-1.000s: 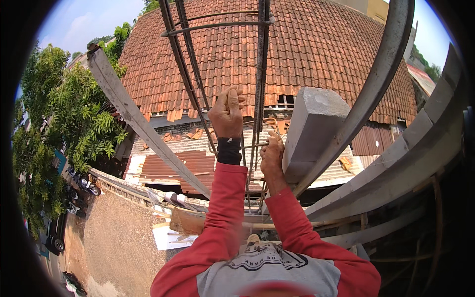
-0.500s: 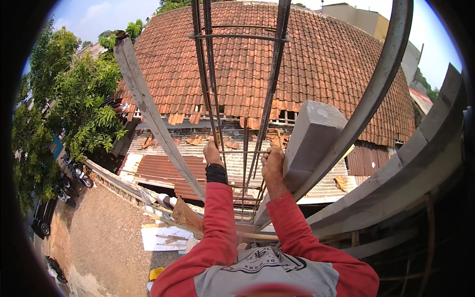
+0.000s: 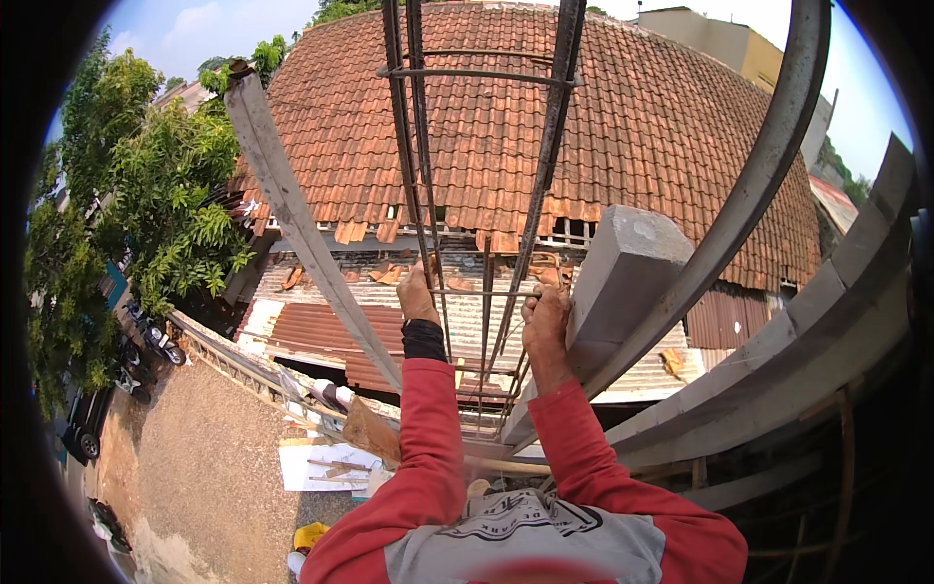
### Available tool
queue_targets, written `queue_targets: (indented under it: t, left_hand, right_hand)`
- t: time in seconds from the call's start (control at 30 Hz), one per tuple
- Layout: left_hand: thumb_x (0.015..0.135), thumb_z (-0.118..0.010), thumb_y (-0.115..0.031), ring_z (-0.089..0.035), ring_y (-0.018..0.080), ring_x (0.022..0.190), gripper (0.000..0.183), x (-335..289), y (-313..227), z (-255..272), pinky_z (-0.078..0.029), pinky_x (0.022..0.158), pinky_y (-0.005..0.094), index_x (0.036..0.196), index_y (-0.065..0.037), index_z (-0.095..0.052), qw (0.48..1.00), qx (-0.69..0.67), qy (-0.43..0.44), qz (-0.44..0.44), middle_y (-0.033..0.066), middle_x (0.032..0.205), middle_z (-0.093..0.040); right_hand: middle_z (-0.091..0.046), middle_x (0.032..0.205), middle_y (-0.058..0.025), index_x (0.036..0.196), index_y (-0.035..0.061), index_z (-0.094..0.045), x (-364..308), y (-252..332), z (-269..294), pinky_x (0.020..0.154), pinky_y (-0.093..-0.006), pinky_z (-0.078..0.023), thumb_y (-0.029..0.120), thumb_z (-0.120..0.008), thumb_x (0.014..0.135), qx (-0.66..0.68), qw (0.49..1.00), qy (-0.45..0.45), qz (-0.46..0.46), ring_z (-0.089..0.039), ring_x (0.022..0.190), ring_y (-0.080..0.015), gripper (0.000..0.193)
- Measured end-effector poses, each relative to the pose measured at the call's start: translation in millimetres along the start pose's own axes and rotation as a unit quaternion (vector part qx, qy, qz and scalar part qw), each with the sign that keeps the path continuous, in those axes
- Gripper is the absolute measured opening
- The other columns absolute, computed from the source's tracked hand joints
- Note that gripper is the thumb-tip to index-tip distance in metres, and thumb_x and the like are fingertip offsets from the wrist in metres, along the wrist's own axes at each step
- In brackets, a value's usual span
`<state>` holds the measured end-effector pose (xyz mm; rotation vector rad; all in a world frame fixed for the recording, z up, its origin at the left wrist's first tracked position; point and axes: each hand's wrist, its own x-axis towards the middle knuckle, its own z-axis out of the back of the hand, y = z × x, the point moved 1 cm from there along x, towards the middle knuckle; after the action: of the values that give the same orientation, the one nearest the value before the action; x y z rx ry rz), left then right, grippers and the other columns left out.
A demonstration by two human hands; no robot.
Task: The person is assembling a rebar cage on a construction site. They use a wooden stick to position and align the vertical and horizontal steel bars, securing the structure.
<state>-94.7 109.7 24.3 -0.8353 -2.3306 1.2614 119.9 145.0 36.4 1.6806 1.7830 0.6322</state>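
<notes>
Metal rod in closed grip: right hand, apparently left hand too

Gravel ground spreads toward 8 o'clock; motorbikes stand on it near 9, a dark car past 8. Tile pieces lie along the corrugated roof's 12 o'clock side.

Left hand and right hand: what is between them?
In the head view, a thin crosswise rod and upright bars show between the left hand and the right hand.
</notes>
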Motion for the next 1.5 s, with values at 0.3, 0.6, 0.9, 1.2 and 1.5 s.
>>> queue_targets:
  t: [0.3,0.6,0.9,1.2,1.5]
  left_hand:
    - [0.101,-0.051,-0.021,-0.050,0.0102,0.066,0.034,18.6,-13.5,-14.5,-0.040,0.062,0.0277,0.105,0.005,-0.072,0.999,-0.028,0.027,-0.025,0.0018,0.081,-0.064]
    - [0.100,-0.052,-0.021,-0.058,0.0126,0.074,0.033,9.4,0.6,-4.0,-0.045,0.067,0.0279,0.104,0.005,-0.072,0.997,-0.081,-0.001,-0.008,0.0050,0.092,-0.069]
    - [0.102,-0.053,-0.021,-0.062,0.0172,0.074,0.033,26.9,-11.5,-18.7,-0.049,0.067,0.0305,0.099,0.006,-0.071,0.990,-0.138,0.032,-0.028,0.0080,0.092,-0.070]
    - [0.099,-0.049,-0.015,-0.064,0.0127,0.075,0.032,34.5,-50.9,-43.7,-0.050,0.067,0.0276,0.103,0.007,-0.072,0.978,-0.028,0.110,-0.176,0.0087,0.089,-0.072]
    - [0.097,-0.051,-0.014,-0.072,0.0289,0.092,0.033,28.5,-19.3,-23.3,-0.060,0.083,0.0348,0.109,0.015,-0.063,0.994,-0.103,0.019,-0.011,0.0236,0.101,-0.070]
  right_hand:
    - [-0.048,0.084,-0.0026,0.113,0.0043,-0.052,-0.6,-9.8,-1.2,0.037,-0.0197,-0.032,0.010,-0.045,0.093,-0.015,0.999,-0.032,-0.030,-0.046,0.054,-0.0078,0.022]
    - [-0.043,0.070,0.0007,0.108,0.0047,-0.051,-4.6,19.2,-22.0,0.033,-0.0213,-0.024,0.005,-0.044,0.089,-0.081,0.997,0.003,-0.007,-0.040,0.046,-0.0056,0.020]
    - [-0.044,0.072,0.0009,0.091,0.0096,-0.050,-9.0,25.9,-22.1,0.035,-0.0206,-0.025,0.011,-0.049,0.093,-0.075,0.997,-0.021,-0.028,-0.039,0.048,-0.0056,0.003]
    - [-0.047,0.074,-0.0014,0.099,0.0064,-0.052,-14.8,33.4,-34.0,0.033,-0.0235,-0.024,0.011,-0.048,0.091,-0.056,0.996,-0.019,-0.062,-0.035,0.043,-0.0059,0.010]
    - [-0.043,0.066,0.0038,0.095,0.0110,-0.050,-7.1,37.2,-42.2,0.033,-0.0221,-0.024,0.014,-0.050,0.093,-0.112,0.993,0.020,0.023,-0.030,0.040,-0.0037,0.003]
